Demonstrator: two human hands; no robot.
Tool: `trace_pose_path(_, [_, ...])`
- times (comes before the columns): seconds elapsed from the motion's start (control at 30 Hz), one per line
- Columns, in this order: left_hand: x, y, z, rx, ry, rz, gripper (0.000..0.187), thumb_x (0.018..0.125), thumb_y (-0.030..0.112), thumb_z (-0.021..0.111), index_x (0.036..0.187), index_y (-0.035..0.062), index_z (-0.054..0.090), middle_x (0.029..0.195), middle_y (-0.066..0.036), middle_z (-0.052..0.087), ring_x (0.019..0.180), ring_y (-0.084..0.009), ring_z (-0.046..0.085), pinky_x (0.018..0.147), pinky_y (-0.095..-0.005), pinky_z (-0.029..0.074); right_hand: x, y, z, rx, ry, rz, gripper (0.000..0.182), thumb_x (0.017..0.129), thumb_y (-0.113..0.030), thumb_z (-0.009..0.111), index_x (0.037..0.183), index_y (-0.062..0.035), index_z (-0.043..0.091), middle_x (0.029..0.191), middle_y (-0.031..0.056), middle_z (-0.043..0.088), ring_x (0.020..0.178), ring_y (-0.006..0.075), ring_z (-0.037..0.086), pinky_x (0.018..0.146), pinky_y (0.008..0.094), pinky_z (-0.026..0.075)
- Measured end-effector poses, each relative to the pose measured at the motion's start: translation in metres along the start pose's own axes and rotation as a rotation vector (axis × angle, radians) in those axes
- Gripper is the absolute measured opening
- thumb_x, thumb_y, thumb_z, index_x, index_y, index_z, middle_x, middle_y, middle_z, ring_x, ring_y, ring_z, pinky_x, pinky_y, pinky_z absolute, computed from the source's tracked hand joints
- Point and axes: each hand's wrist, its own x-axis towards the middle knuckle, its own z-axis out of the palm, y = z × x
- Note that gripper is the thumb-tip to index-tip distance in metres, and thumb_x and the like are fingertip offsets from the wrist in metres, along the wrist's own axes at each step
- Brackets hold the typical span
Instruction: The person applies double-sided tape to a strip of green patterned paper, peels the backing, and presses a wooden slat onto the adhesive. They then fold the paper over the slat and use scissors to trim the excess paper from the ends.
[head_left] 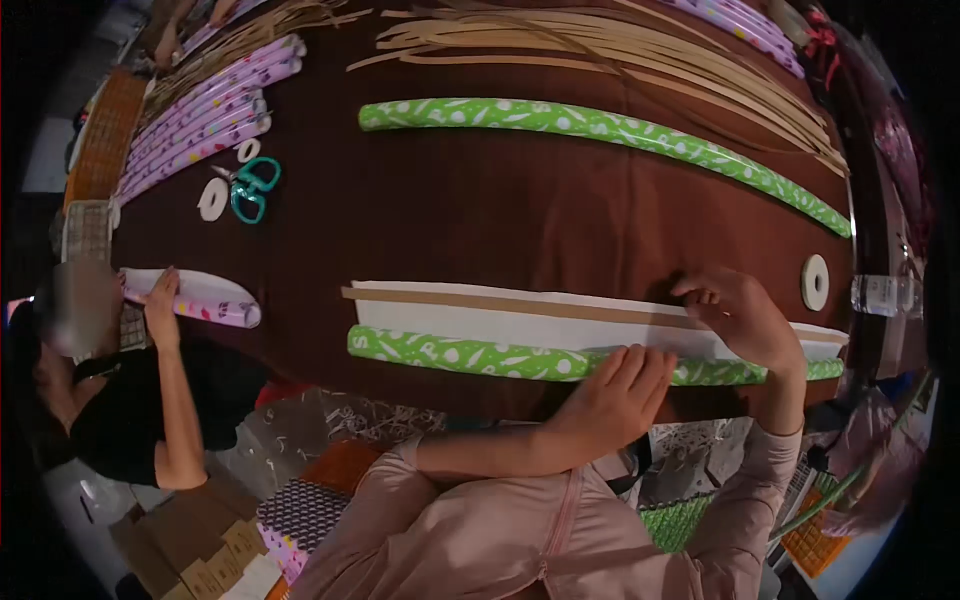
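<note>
A green patterned roll point(470, 356) lies along the table's near edge, with its white underside point(500, 312) partly unrolled behind it. A brown strip point(440, 297) runs lengthwise along that white sheet. My left hand point(622, 395) rests on the green roll near its middle, fingers stretched out and side by side. Above the right part of the sheet is my right hand point(740, 315), its fingers curled toward the brown strip; whether it holds anything is hidden. A roll of white tape point(815, 283) lies to the right of it.
Another green roll point(600, 128) lies farther back, before a bundle of tan strips point(600, 50). Teal scissors point(250, 190), tape rolls point(213, 199) and purple rolls point(215, 125) are at the left. A co-worker's hand point(163, 300) touches a purple sheet point(215, 303). A bottle point(885, 296) stands right.
</note>
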Motion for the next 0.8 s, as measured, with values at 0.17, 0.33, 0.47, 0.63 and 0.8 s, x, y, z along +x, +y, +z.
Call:
trace_pose_path(0.17, [-0.001,0.0,0.003,0.022,0.033,0.018,0.046,0.082,0.018,0.055,0.121,-0.0041,0.059,0.11,-0.013,0.058,0.102,-0.0253,0.055,0.093,-0.037,0.044,0.002,-0.001,0.006,0.045,-0.024,0.004,0.025,0.08,0.008,0.065,0.104,0.0018,0.064,0.09,0.0112,0.062,0.079,0.0208,0.063,0.071,0.0321,0.051])
trace_pose_path(0.33, [-0.006,0.006,0.013,0.041,0.058,-0.016,0.044,0.084,0.021,0.053,0.119,-0.0048,0.061,0.11,-0.013,0.059,0.105,-0.0268,0.055,0.098,-0.0359,0.041,0.015,-0.034,0.017,0.014,0.043,-0.051,0.025,0.08,0.008,0.065,0.105,0.0026,0.063,0.091,0.0126,0.06,0.081,0.0228,0.063,0.071,0.032,0.051])
trace_pose_path(0.47, [-0.007,0.005,0.016,0.013,0.098,-0.003,0.046,0.084,0.021,0.052,0.121,-0.0052,0.06,0.109,-0.013,0.059,0.105,-0.0263,0.055,0.098,-0.0361,0.042,0.029,-0.052,0.029,-0.059,0.011,-0.16,0.024,0.081,0.007,0.064,0.104,0.0024,0.063,0.093,0.0123,0.06,0.082,0.0223,0.062,0.07,0.0308,0.051])
trace_pose_path(0.63, [-0.009,0.007,0.019,-0.008,0.086,-0.02,0.05,0.082,0.022,0.052,0.123,-0.0067,0.059,0.115,-0.016,0.059,0.108,-0.0268,0.055,0.1,-0.0387,0.041,0.011,-0.043,0.028,0.127,0.242,-0.078,0.022,0.082,0.008,0.064,0.103,0.0021,0.063,0.092,0.0112,0.061,0.083,0.0237,0.062,0.071,0.0326,0.05])
trace_pose_path(0.8, [-0.009,0.006,0.018,-0.016,0.106,0.002,0.049,0.084,0.022,0.052,0.122,-0.0073,0.059,0.117,-0.018,0.059,0.11,-0.0267,0.055,0.101,-0.0382,0.04,-0.049,-0.037,0.043,-0.263,0.455,-0.161,0.02,0.08,0.008,0.064,0.099,0.0021,0.062,0.094,0.0128,0.06,0.086,0.0269,0.06,0.076,0.0368,0.048])
